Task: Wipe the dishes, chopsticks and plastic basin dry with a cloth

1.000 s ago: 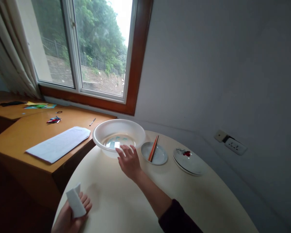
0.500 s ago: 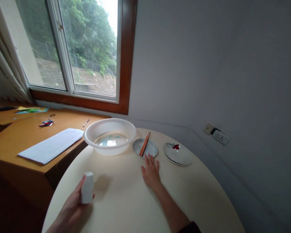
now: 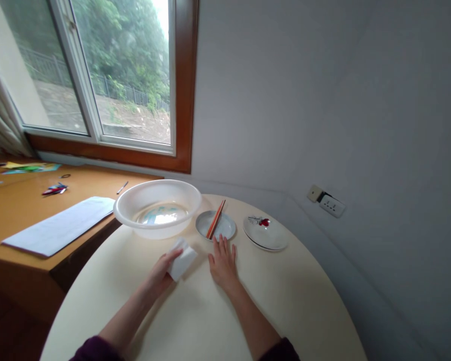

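Observation:
My left hand (image 3: pixel 163 271) is closed round a folded white tissue (image 3: pixel 182 259), held over the round table below the basin. Fingers stretched out, my right hand (image 3: pixel 222 260) reaches the near edge of a small pale plate (image 3: pixel 227 228); whether the fingertips press on the rim or the table I cannot tell. Reddish-brown chopsticks (image 3: pixel 215 220) lie slanting across that plate. To its left stands a wide translucent white basin (image 3: pixel 122 214) with some bluish shine at its bottom. On the right are stacked white plates (image 3: pixel 266 236), the top one bearing a red flower.
The round cream table (image 3: pixel 195 321) meets a wooden desk (image 3: pixel 18 213) on the left. That desk carries white paper (image 3: pixel 62 225), a pen (image 3: pixel 122 187) and small coloured items (image 3: pixel 55 188). A wall socket (image 3: pixel 331 205) is at the right, a window behind.
My left hand has moved right and forward with the tissue, closer to my right hand and the small plate. My right hand stays at the plate's edge. The view has shifted slightly right.

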Action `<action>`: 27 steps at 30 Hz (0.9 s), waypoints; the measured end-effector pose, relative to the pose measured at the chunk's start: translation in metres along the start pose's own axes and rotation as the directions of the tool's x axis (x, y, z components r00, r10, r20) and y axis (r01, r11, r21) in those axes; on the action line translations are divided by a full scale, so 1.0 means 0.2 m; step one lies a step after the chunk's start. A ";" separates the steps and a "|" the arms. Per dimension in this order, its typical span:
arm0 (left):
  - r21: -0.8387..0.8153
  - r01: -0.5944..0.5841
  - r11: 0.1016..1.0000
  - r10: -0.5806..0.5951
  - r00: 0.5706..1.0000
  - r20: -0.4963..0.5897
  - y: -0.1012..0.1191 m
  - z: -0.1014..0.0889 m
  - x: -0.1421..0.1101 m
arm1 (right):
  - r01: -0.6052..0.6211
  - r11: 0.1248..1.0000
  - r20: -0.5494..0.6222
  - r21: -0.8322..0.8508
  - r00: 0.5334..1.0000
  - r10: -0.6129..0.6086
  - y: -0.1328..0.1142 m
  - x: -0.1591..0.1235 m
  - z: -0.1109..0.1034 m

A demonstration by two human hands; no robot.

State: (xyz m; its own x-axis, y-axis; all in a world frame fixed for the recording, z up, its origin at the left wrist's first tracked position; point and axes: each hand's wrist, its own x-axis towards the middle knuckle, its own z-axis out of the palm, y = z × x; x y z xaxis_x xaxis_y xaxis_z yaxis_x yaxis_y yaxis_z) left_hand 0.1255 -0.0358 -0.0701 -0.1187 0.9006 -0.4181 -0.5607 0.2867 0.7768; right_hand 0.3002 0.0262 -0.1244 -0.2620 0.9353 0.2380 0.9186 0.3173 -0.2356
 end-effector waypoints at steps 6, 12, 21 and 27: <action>-0.069 0.033 0.997 -0.037 0.998 -0.048 0.00 -0.07 0.04 | 0.007 1.000 0.016 -0.029 1.000 -0.006 0.00 0.00 0.00; -0.076 0.026 0.997 -0.030 0.998 -0.060 0.00 -0.07 0.02 | 0.010 0.999 0.008 -0.034 1.000 -0.010 -0.01 0.00 -0.01; -0.069 0.019 0.997 -0.023 0.998 -0.067 0.00 -0.07 0.02 | 0.010 0.999 -0.010 -0.036 1.000 -0.010 -0.01 0.00 -0.02; -0.067 0.018 0.998 -0.023 0.997 -0.073 0.01 -0.05 0.00 | -0.003 1.000 -0.010 -0.018 1.000 0.003 -0.02 -0.01 -0.03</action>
State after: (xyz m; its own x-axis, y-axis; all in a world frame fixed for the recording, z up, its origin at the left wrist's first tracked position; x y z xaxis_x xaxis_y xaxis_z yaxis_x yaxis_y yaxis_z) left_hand 0.1162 -0.0382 -0.0726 -0.1650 0.8677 -0.4688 -0.6163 0.2804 0.7359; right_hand 0.2997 0.0226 -0.1184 -0.2559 0.9346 0.2470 0.9247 0.3111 -0.2196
